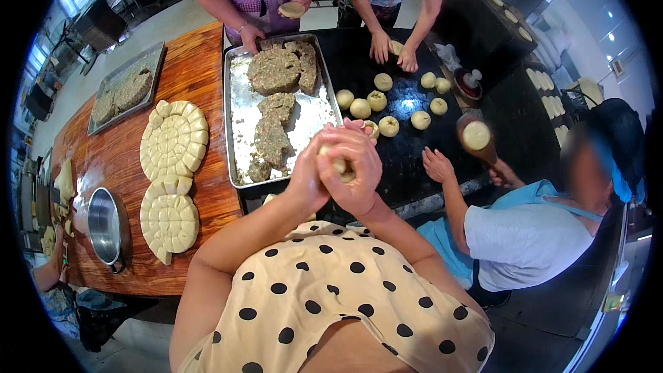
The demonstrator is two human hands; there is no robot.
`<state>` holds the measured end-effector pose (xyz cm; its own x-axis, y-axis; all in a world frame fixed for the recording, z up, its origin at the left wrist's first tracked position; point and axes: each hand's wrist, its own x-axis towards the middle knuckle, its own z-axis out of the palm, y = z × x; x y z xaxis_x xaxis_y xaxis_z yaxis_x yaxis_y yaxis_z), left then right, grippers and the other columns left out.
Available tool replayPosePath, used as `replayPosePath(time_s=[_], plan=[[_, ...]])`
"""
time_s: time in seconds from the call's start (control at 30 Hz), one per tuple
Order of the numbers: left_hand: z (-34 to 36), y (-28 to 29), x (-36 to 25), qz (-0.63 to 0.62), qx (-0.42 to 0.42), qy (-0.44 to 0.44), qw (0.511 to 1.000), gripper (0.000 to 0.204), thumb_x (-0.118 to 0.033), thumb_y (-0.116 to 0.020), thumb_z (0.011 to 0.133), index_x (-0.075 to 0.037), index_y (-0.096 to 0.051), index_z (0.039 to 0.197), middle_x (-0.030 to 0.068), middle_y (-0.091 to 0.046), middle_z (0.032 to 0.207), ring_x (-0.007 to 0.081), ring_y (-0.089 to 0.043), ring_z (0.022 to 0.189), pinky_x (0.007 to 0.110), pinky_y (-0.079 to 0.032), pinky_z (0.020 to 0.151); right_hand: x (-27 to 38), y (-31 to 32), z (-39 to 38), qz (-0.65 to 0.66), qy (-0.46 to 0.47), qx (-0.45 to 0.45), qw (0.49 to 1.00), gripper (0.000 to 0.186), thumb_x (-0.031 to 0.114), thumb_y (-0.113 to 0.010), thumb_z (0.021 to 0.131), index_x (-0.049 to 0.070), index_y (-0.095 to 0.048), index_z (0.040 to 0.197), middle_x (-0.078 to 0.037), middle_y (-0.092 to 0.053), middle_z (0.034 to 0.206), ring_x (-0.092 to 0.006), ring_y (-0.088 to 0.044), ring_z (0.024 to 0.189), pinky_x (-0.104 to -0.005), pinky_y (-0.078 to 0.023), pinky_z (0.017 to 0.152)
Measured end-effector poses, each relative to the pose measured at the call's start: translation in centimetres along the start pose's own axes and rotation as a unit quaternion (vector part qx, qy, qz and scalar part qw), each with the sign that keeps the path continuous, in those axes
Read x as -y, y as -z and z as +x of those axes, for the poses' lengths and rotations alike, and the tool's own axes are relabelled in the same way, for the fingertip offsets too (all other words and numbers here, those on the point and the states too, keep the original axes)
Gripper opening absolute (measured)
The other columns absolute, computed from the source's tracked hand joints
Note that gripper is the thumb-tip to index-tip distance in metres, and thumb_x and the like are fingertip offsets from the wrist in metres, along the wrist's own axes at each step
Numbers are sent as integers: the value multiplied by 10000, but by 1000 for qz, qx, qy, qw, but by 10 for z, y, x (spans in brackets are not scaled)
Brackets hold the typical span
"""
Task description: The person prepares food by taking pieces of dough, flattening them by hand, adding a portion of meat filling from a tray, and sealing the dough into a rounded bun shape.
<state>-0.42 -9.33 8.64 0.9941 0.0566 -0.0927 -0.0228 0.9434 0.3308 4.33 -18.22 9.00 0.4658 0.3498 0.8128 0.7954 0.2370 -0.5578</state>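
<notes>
A pale ball of dough [339, 166] is cupped between my two palms, mostly covered by the fingers. My left hand [309, 174] wraps it from the left, and my right hand [358, 176] closes over it from the right, fingers overlapping at the top. Both are raised over the near right corner of a metal tray [238, 145]. Chunks of greenish-brown minced filling [273, 70] lie in that tray. Beyond my hands, several round dough balls [360, 108] rest on the black table [407, 148].
Coiled rows of cut dough pieces [174, 139], a steel bowl [105, 226] and a second filling tray [126, 93] lie on the wooden table [210, 197]. Two people work across; one holds a dough disc [291, 10]. At right, a person holds a wooden paddle [486, 151] bearing a dough round.
</notes>
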Motion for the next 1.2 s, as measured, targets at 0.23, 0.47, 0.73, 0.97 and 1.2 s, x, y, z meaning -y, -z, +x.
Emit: replayPosePath(time_s=[0.23,0.47,0.73,0.97,1.2], plan=[[-5,9,-2,38,-65,5,997,457,-376,-406,1040,-50,-493,1348,149,-605,1259,285,-604,1145,425,-494,1020,-7,7,3,11,8,80,997,346,141,-837,767,86,-531,920,-107,-709,1034,-304,-689,1037,-543,-381,1113],[-1,28,8,85,-92,-19,992,516,-401,-354,1050,-7,-479,1358,187,-554,1341,314,-537,1260,435,-430,1091,0,2,-3,-13,-13,48,999,161,54,-623,899,54,-565,1050,-144,-720,1047,-317,-685,1049,-514,-401,1106],[2,31,-3,138,-158,29,977,433,-328,-385,1041,-8,-502,1308,171,-603,1274,295,-618,1160,408,-514,1002,-6,13,2,-43,-35,129,990,403,254,-783,831,58,-637,1153,-146,-698,1181,-312,-640,1178,-507,-378,1126],[-6,54,1,137,-110,49,983,410,-318,-532,1002,-78,-527,1334,156,-636,1236,262,-622,1087,413,-517,973,-10,3,-14,-18,-18,82,996,110,96,-663,899,43,-672,995,-132,-723,1120,-282,-676,1127,-504,-397,1118],[-5,15,4,103,-91,-91,986,475,-432,-356,1069,-86,-479,1370,93,-573,1301,222,-592,1179,383,-495,1011,-21,-12,-18,-8,-54,-26,998,299,16,-496,978,-19,-602,1256,-190,-703,1161,-350,-653,1157,-470,-418,1102]])
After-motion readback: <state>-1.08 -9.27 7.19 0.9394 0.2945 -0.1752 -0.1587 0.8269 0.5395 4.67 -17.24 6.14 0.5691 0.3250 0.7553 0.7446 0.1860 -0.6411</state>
